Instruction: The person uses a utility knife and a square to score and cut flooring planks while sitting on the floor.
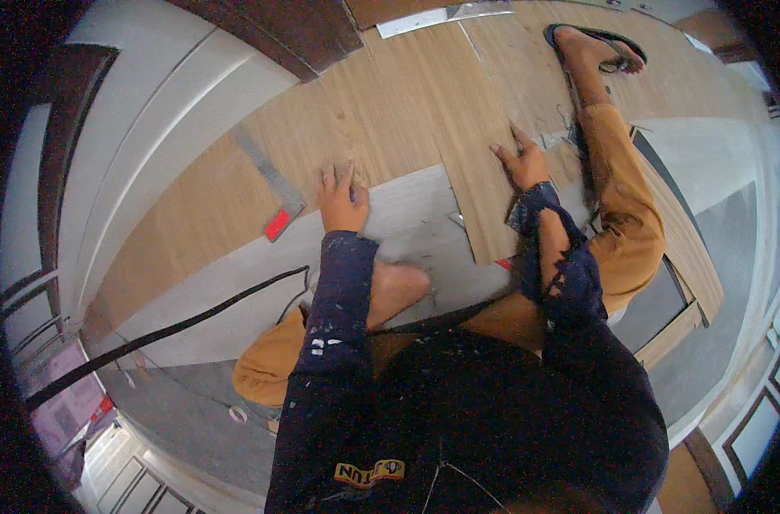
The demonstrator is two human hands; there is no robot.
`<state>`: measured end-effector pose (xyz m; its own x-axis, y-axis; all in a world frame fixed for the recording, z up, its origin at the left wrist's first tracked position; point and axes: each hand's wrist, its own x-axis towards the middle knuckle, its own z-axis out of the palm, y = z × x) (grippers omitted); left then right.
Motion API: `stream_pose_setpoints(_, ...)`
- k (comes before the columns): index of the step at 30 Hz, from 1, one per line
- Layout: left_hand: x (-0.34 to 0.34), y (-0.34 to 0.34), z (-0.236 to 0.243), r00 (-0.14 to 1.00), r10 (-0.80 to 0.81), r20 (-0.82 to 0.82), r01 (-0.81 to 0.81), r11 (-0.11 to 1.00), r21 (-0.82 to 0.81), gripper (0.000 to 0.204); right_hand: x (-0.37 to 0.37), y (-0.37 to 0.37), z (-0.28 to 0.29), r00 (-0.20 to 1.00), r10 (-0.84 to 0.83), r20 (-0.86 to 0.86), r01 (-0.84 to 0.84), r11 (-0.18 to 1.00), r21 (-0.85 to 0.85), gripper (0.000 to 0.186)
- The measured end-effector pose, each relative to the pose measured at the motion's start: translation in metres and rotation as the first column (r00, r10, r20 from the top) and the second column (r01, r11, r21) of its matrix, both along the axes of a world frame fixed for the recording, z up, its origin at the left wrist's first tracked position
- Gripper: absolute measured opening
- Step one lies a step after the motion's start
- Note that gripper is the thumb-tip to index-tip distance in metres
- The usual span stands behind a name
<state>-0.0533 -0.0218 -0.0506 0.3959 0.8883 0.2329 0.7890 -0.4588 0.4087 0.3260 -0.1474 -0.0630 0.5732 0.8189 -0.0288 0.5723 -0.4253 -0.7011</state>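
Observation:
My left hand [343, 202] lies flat with fingers stretched on the wood-look flooring [364, 103], by its cut edge. My right hand [525, 163] rests at the right side of a light wood-look plank [480, 206], thumb and forefinger apart. The plank's near end juts over the grey underlay [407, 206]. Left of my left hand lies a metal square with a red patch on its stock [279, 223]. A small thin object [457, 220], too unclear to name, lies against the plank's left edge. A bit of red [504, 264] shows by its near end.
My sandalled foot [609, 53] stands at the far right. Loose planks [686, 231] lie beyond my right leg. A black cord [167, 328] crosses the left side, near a roll of tape [237, 415]. A white wall [184, 94] and brown door [270, 30] bound the far left.

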Motion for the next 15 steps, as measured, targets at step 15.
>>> stream_pose_setpoints(15, -0.001, 0.003, 0.005, 0.999, 0.018, 0.034, -0.015, 0.996, -0.084, 0.049, -0.034, 0.007, 0.040, 0.995, -0.001, 0.104, 0.031, 0.956, -0.293, 0.070)
